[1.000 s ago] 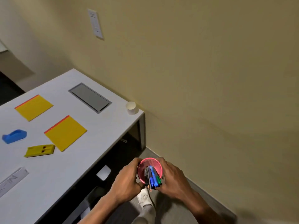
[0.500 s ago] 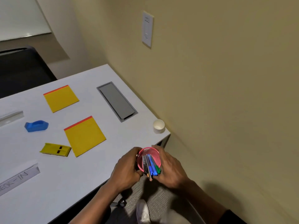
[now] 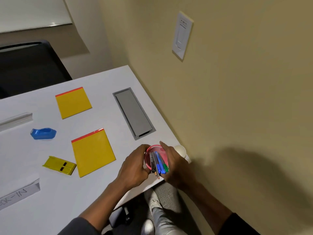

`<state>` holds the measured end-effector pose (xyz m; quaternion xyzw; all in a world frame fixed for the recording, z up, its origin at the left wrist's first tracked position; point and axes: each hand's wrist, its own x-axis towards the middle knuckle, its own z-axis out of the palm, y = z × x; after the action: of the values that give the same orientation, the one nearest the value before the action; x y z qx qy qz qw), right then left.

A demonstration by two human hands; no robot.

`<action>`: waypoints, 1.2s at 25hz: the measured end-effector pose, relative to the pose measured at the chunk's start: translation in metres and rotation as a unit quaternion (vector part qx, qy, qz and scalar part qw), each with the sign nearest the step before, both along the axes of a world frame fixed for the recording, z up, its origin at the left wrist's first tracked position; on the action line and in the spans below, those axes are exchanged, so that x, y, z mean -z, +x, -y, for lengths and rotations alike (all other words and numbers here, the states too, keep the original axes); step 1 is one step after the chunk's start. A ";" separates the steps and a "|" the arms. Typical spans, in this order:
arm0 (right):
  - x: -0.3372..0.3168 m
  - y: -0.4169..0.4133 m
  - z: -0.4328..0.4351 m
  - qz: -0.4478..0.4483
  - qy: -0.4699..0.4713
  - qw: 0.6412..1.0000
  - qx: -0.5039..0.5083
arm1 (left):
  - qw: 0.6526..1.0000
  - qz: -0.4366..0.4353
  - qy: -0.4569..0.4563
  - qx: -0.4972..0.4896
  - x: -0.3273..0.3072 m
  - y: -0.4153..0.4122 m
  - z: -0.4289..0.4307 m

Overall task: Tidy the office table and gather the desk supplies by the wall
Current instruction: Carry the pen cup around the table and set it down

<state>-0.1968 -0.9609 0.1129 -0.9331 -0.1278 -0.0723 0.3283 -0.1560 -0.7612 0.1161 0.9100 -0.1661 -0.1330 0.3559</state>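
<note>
Having carried the pink pen cup (image 3: 156, 156) from beside the desk to over the white table (image 3: 101, 82) corner, you clasp it with left hand (image 3: 135, 167) and right hand (image 3: 176, 164), suggesting placement by the wall (image 3: 237, 99) comes next

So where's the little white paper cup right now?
The white paper cup stands at the table's near right corner by the wall, just beyond the right hand holding the pink pen holder.

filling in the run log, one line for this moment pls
hands: left hand + right hand gripping pink mesh pen cup | contents: pens | position: over white table corner by wall | nearby: white paper cup
</note>
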 end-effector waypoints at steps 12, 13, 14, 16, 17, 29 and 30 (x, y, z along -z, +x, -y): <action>0.055 0.147 0.044 -0.039 -0.079 0.994 0.063 | 0.998 -0.027 -0.044 -0.032 0.050 0.150 0.065; 0.061 0.155 0.047 -0.053 -0.081 0.993 0.069 | 0.998 -0.032 -0.044 -0.029 0.057 0.158 0.069; 0.063 0.155 0.050 -0.062 -0.080 0.992 0.073 | 0.998 -0.037 -0.040 -0.023 0.058 0.159 0.071; 0.073 0.163 0.053 -0.078 -0.082 0.991 0.078 | 0.998 -0.047 -0.035 -0.019 0.067 0.169 0.076; 0.076 0.165 0.054 -0.084 -0.078 0.990 0.080 | 0.998 -0.051 -0.031 -0.020 0.070 0.171 0.078; 0.107 0.176 0.064 -0.174 -0.127 0.973 0.081 | 0.996 -0.081 0.000 -0.026 0.093 0.174 0.094; 0.109 0.176 0.064 -0.178 -0.130 0.972 0.083 | 0.996 -0.084 0.003 -0.029 0.095 0.173 0.095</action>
<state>-0.0203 -1.0246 0.0039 -0.9730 0.0018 0.0850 0.2147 0.0166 -0.8566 0.0211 0.9009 -0.1091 -0.1992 0.3699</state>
